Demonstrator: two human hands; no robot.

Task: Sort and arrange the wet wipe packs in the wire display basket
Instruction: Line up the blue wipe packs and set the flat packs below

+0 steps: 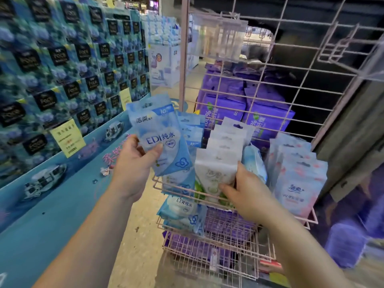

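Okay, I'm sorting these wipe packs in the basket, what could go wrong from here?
1. Your left hand holds the blue pack outside the wire basket; a slip could drop it on the floor.
2. Your right hand grips the white-green packs; pulling could topple that upright row.
3. A blue pouch lies tilted between rows and may get mis-sorted.

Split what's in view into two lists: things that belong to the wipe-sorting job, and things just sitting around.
Job:
blue pack, held by left hand
white-green packs, gripped by right hand
pink packs
wire basket

Just around:
purple packs behind the grid
blue box wall
yellow price tag
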